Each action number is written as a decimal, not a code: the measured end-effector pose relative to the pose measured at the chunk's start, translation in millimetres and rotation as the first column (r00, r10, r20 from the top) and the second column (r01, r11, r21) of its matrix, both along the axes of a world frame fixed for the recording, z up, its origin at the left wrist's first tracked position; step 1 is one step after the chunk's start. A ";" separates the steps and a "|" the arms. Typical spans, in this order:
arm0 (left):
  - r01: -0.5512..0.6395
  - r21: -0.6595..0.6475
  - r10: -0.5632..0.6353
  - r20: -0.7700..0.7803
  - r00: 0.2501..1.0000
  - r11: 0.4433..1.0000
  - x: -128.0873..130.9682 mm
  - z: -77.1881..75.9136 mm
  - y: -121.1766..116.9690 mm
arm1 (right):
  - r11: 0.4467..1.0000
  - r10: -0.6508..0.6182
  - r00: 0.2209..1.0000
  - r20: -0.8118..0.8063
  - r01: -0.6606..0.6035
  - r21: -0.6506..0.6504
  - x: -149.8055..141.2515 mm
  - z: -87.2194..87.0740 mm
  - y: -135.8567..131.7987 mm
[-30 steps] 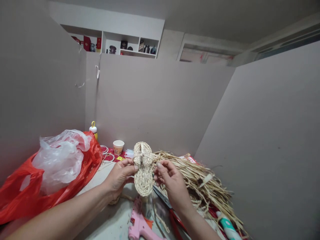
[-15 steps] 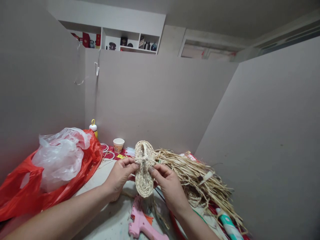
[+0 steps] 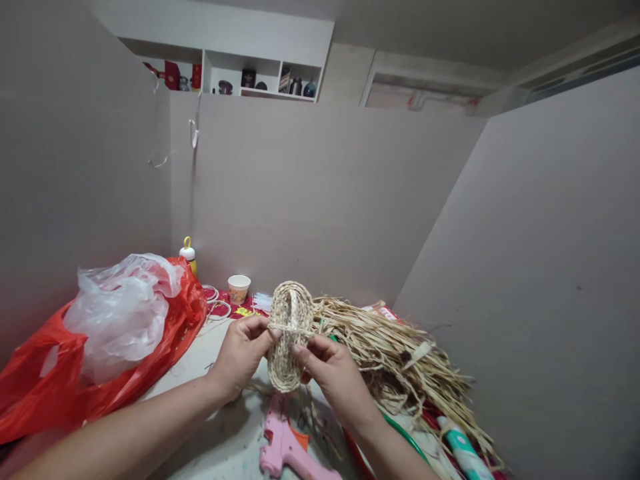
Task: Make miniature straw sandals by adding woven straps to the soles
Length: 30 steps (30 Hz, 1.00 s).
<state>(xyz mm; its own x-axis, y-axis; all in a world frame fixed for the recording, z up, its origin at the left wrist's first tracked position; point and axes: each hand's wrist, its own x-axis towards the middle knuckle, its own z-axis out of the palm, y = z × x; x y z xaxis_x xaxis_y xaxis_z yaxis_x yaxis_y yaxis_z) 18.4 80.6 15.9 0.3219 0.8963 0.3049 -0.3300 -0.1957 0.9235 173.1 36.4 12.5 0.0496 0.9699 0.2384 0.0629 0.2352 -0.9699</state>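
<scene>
An oval piece of braided straw [image 3: 289, 370], shaped like a small sandal sole with a braided strip across its middle, is held upright between both hands. My left hand [image 3: 243, 353] pinches its left edge, thumb near the cross strip. My right hand [image 3: 334, 373] grips the right side, its thumb pressed on the front face and its fingers partly hidden behind. Just below the braid lies a pink glue gun [image 3: 283, 443] with an orange trigger, touched by neither hand.
Loose dry straw [image 3: 390, 340] is heaped at the right, with a teal and white tube [image 3: 463, 447] beside it. A red plastic bag [image 3: 195, 293] holding clear plastic [image 3: 120, 313] sits at the left. Behind are a paper cup [image 3: 239, 290] and a yellow-and-white bottle [image 3: 187, 253]. Grey partitions [image 3: 300, 193] enclose the table.
The braided straw piece has tilted and turned slightly in my hands. My right thumb has shifted a little left and down across its face. The view has moved slightly.
</scene>
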 end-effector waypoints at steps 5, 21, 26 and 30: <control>0.099 -0.030 -0.100 -0.020 0.995 0.995 1.8 -0.1 -1.2 | 1.000 -0.018 1.000 0.011 0.018 0.013 2.9 -0.4 3.2; -0.192 0.015 0.189 -0.245 0.951 0.981 -50.6 38.1 51.0 | 0.997 -0.061 0.996 -0.060 0.059 -0.045 12.3 2.7 4.2; -0.229 0.101 0.244 -0.592 0.768 0.968 -65.1 7.5 82.8 | 0.992 0.012 0.999 -0.034 -0.016 -0.123 12.3 -3.4 5.6; -0.149 0.023 0.115 -0.752 0.649 0.989 -69.3 -10.8 89.9 | 0.980 0.075 0.997 0.009 -0.072 -0.184 9.2 -1.4 3.1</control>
<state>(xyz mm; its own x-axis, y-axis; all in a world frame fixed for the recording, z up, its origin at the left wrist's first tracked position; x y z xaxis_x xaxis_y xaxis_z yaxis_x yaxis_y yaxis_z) -50.9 170.5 5.2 0.3026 0.9529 -0.0207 0.5035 -0.1414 0.8524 182.3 39.5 11.1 -0.0254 0.9981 0.0561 0.0681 0.0577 -0.9960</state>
